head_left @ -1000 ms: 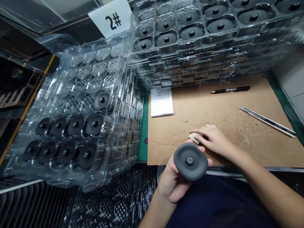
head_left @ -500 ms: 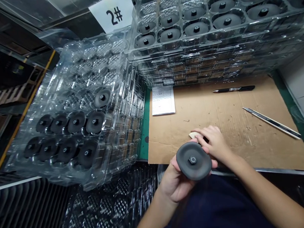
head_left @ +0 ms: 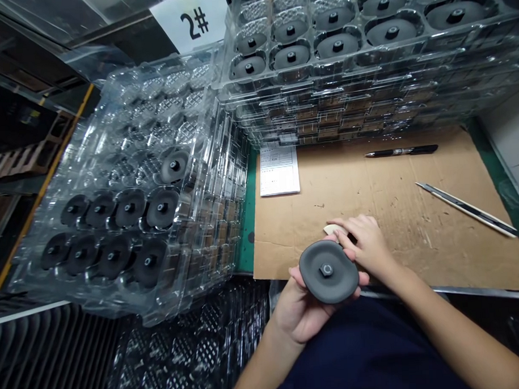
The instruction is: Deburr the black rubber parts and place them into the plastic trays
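My left hand (head_left: 306,312) cradles a dark grey rubber disc (head_left: 328,271) from below, with its fingers behind the rim. A hexagonal metal-centred stud (head_left: 325,270) stands at the disc's middle, facing up. My right hand (head_left: 365,244) rests just behind the disc, over the cardboard sheet (head_left: 397,224). Its fingertips pinch a small cream wedge-shaped block (head_left: 331,230), partly hidden by the fingers, close to the disc's rim.
Stacked clear plastic trays (head_left: 337,101) of similar discs rise behind the cardboard, and a tilted tray stack (head_left: 124,210) lies to the left. On the cardboard are a paper form (head_left: 279,171), a black pen (head_left: 402,151) and a long utility knife (head_left: 466,210). A "2#" sign (head_left: 191,21) stands beyond.
The disc has turned in my left hand, its face now tilted more toward me. My right hand stays close against it, and the view has drifted slightly.
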The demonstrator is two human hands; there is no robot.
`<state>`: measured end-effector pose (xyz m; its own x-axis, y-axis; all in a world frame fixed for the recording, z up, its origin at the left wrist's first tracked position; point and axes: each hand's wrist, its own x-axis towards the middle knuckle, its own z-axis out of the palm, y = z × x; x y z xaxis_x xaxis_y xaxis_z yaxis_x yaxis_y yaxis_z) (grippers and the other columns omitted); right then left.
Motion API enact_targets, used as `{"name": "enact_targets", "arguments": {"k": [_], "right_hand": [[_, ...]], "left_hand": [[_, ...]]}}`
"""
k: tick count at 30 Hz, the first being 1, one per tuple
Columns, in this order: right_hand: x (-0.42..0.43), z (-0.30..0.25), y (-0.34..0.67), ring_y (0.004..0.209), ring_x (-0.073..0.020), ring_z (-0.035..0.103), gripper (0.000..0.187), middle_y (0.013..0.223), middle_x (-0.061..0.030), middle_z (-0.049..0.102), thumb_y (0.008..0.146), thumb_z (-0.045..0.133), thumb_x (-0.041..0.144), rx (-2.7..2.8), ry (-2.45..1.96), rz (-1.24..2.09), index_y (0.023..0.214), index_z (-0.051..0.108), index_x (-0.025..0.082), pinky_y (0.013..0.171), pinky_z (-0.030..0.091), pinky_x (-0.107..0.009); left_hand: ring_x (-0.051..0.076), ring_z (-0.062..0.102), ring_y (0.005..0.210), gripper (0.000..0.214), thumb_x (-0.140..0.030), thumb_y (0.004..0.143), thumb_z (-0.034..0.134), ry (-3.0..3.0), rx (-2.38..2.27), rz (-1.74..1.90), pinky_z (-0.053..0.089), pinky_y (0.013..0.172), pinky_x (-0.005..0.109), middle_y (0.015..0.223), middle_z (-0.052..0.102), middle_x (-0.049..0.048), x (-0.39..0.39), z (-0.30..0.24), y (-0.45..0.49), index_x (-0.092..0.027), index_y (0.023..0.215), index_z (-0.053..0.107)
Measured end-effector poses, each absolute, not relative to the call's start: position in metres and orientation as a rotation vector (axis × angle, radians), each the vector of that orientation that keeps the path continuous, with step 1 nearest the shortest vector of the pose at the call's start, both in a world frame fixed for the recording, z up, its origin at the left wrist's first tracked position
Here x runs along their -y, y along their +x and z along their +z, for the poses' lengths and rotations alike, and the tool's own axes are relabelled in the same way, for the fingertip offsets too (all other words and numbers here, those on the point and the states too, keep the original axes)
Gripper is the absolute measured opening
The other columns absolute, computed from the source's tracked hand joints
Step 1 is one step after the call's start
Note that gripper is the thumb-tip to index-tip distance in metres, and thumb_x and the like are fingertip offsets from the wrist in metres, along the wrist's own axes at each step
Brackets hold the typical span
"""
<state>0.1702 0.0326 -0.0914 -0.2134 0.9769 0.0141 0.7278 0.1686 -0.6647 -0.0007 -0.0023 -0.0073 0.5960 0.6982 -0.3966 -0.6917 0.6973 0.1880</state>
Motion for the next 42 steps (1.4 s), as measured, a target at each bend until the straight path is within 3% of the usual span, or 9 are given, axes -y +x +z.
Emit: {"name": "enact_targets", "arguments": {"k": [7, 12, 14, 17, 19, 31, 35, 39, 42], "right_hand": [[-0.035, -0.090, 0.171, 0.079, -0.0197, 0.052, 0.027, 0.090, -0.0055, 0.068, 0.090, 0.045, 0.031, 1.919, -1.608, 0.797, 0.104, 0.065, 0.021, 0.077, 0.034, -0.037], [-0.032, -0.026, 0.166, 0.076, -0.0145, 0.056, 0.025, 0.101, -0.0037, 0.065, 0.092, 0.042, 0.028, 1.734, -1.571, 0.827, 0.111, 0.057, 0.022, 0.065, 0.041, -0.028], [-0.026, 0.003, 0.160, 0.081, -0.0147, 0.055, 0.027, 0.101, -0.0034, 0.064, 0.089, 0.049, 0.022, 1.806, -1.320, 0.763, 0.116, 0.056, 0.023, 0.070, 0.040, -0.029], [-0.019, 0.024, 0.155, 0.073, -0.0138, 0.051, 0.031, 0.082, -0.0025, 0.063, 0.086, 0.050, 0.013, 2.017, -0.941, 0.699, 0.116, 0.056, 0.018, 0.071, 0.036, -0.031], [-0.018, 0.025, 0.156, 0.069, -0.0128, 0.047, 0.030, 0.076, -0.0016, 0.060, 0.086, 0.048, 0.010, 2.085, -0.985, 0.755, 0.114, 0.056, 0.017, 0.068, 0.034, -0.031], [-0.012, 0.034, 0.157, 0.069, -0.0115, 0.048, 0.032, 0.078, 0.0000, 0.059, 0.086, 0.049, 0.008, 2.054, -1.041, 0.925, 0.115, 0.056, 0.020, 0.067, 0.032, -0.030], [-0.013, 0.043, 0.153, 0.075, -0.0116, 0.051, 0.032, 0.089, -0.0025, 0.064, 0.085, 0.051, 0.007, 1.931, -1.014, 0.794, 0.116, 0.055, 0.016, 0.071, 0.034, -0.031], [-0.009, 0.033, 0.162, 0.071, -0.0099, 0.052, 0.023, 0.085, 0.0030, 0.064, 0.088, 0.048, 0.014, 1.938, -1.104, 1.221, 0.105, 0.060, 0.025, 0.068, 0.037, -0.027], [-0.002, 0.008, 0.179, 0.086, -0.0123, 0.059, 0.018, 0.095, 0.0034, 0.066, 0.090, 0.048, 0.028, 1.720, -1.387, 1.418, 0.100, 0.063, 0.029, 0.074, 0.043, -0.025]], "left_hand": [[0.024, 0.062, 0.101, 0.051, -0.053, 0.066, 0.068, 0.084, -0.568, 0.853, 0.050, 0.082, 0.028, 0.115, 0.063, -0.0008, 0.001, 0.000, 0.000, -0.033, 0.113, 0.062], [0.028, 0.057, 0.110, 0.062, -0.044, 0.059, 0.078, 0.151, -0.769, 1.010, 0.045, 0.095, 0.040, 0.129, 0.054, 0.0030, -0.001, -0.001, -0.001, -0.033, 0.116, 0.058], [0.028, 0.055, 0.112, 0.063, -0.044, 0.060, 0.077, 0.186, -0.822, 1.079, 0.042, 0.099, 0.043, 0.127, 0.055, 0.0042, -0.002, -0.002, -0.001, -0.032, 0.118, 0.057], [0.026, 0.055, 0.114, 0.056, -0.039, 0.065, 0.076, 0.232, -0.837, 1.149, 0.042, 0.101, 0.040, 0.125, 0.057, 0.0027, -0.003, -0.004, -0.003, -0.032, 0.117, 0.057], [0.025, 0.055, 0.115, 0.053, -0.035, 0.066, 0.076, 0.254, -0.862, 1.183, 0.044, 0.098, 0.035, 0.125, 0.057, 0.0012, -0.004, -0.004, -0.004, -0.033, 0.116, 0.058], [0.022, 0.057, 0.113, 0.051, -0.028, 0.067, 0.076, 0.358, -0.845, 1.329, 0.047, 0.095, 0.027, 0.122, 0.061, -0.0041, -0.005, 0.002, -0.006, -0.035, 0.115, 0.059], [0.020, 0.060, 0.109, 0.052, -0.027, 0.067, 0.077, 0.394, -0.749, 1.332, 0.050, 0.093, 0.026, 0.120, 0.062, -0.0054, -0.005, 0.000, 0.000, -0.037, 0.114, 0.059], [0.021, 0.059, 0.111, 0.055, -0.030, 0.064, 0.078, 0.379, -0.764, 1.345, 0.051, 0.091, 0.024, 0.120, 0.062, -0.0058, -0.006, 0.000, -0.004, -0.035, 0.114, 0.059], [0.023, 0.058, 0.112, 0.056, -0.034, 0.062, 0.079, 0.373, -0.709, 1.329, 0.051, 0.093, 0.027, 0.120, 0.062, -0.0050, -0.005, 0.000, -0.008, -0.035, 0.115, 0.059]]}}
